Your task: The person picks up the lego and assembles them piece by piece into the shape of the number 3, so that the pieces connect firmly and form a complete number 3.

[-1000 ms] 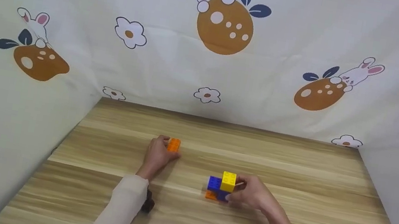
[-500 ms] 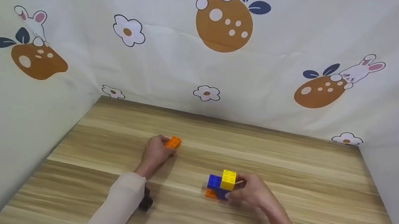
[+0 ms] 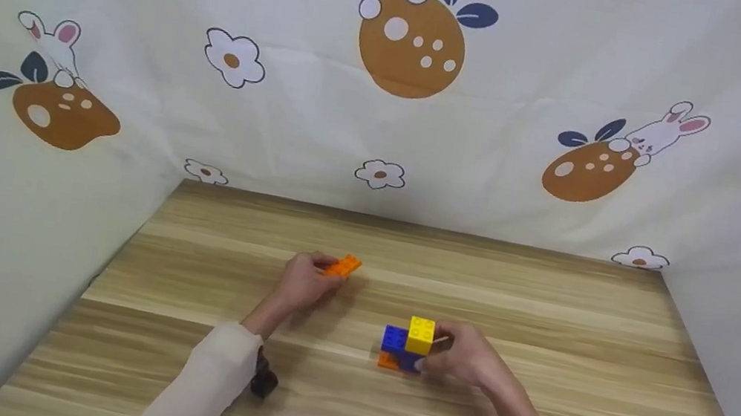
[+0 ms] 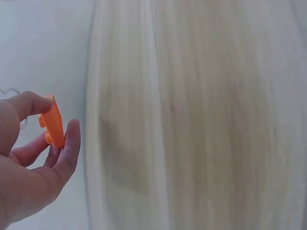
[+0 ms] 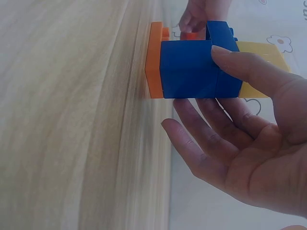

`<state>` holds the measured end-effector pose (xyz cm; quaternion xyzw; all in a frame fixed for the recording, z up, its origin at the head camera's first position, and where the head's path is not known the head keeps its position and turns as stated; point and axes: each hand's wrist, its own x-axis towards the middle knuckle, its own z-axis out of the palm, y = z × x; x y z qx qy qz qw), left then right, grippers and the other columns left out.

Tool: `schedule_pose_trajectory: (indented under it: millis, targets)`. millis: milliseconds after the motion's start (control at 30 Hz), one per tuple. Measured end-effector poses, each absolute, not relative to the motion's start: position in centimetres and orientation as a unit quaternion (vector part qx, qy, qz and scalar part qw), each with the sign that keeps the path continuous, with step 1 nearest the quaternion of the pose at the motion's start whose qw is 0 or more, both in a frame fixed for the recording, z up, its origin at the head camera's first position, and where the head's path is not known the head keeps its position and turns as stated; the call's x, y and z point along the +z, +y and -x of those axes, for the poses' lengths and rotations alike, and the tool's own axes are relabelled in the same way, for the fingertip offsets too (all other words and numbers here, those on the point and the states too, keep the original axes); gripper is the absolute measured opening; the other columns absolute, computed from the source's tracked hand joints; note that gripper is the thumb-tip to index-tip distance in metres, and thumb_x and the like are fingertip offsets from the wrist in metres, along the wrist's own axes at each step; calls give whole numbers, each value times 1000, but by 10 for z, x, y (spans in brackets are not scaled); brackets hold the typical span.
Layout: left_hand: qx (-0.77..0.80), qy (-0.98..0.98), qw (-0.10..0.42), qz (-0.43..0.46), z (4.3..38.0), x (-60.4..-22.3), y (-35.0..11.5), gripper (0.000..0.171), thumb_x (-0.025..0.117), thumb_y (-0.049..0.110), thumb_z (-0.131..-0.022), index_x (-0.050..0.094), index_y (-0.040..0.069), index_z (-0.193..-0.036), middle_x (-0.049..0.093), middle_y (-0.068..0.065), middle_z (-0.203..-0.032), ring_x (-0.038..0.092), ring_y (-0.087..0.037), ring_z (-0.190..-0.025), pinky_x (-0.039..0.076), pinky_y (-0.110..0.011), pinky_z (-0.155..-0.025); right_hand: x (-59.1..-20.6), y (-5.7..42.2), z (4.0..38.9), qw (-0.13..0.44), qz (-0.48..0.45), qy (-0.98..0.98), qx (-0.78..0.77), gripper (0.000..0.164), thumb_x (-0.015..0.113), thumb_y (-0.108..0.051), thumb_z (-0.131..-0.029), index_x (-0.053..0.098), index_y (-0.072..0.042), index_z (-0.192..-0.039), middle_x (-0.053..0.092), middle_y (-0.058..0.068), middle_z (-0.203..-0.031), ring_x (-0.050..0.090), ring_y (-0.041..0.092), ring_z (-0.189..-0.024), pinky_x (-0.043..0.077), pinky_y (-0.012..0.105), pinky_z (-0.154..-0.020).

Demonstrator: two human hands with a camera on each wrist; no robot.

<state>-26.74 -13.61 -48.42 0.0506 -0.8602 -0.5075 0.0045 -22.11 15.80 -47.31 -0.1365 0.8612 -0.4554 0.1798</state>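
Note:
My left hand (image 3: 307, 282) pinches a flat orange building brick (image 3: 343, 265) between thumb and fingers. In the left wrist view the orange brick (image 4: 53, 123) is tilted, studs facing the palm, and held above the table. To the right, my right hand (image 3: 462, 355) grips a small stack of building bricks. A thin orange brick (image 3: 388, 362) forms its base, with blue bricks (image 3: 395, 338) over that and a yellow brick (image 3: 421, 335) on top. The right wrist view shows the thumb pressed on the upper blue brick (image 5: 225, 60), fingers on the opposite side.
A wood-grain table (image 3: 321, 411) carries the work. Pale cloth walls (image 3: 279, 125) printed with rabbits, fruit and flowers rise at its back and both sides. Each wrist wears a small black camera, one of them the left camera (image 3: 264, 378).
My left hand has lifted the orange brick and turned it, moving it slightly right. The right hand keeps its hold on the stack, which stays in place.

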Motion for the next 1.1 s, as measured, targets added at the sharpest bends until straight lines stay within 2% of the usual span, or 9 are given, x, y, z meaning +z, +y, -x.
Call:
schedule_pose_trajectory:
  millis: [267,500,733,1100]
  targets:
    - [-528,-848,-31,14,253,-463,-116,36,72,11,-89,68,3,-124,66,-14,-122,64,-26,-102,56,-28,-81,-473,159,223,181,136,858,-461,42,85,-1,-71,69,3,-110,74,17,-103,71,22,-91,59,36,-82]
    - [-519,-846,-91,78,239,-441,-102,35,75,15,-87,70,9,-121,68,-8,-117,62,-20,-98,58,-29,-82,-471,159,224,189,132,855,-464,43,85,-1,-72,68,3,-111,74,17,-105,71,22,-92,59,36,-83]
    - [-506,-839,-106,172,223,-432,-85,35,75,24,-88,69,12,-121,66,-4,-119,61,-19,-105,53,-36,-92,-471,161,223,191,144,849,-472,45,85,-3,-73,68,3,-114,74,18,-106,72,24,-94,59,37,-83]
    - [-487,-837,-144,203,219,-437,-79,32,74,20,-88,72,21,-120,63,2,-115,58,-16,-103,55,-34,-90,-473,158,223,190,139,861,-451,44,86,-6,-74,69,0,-114,74,14,-107,70,22,-94,58,40,-87]
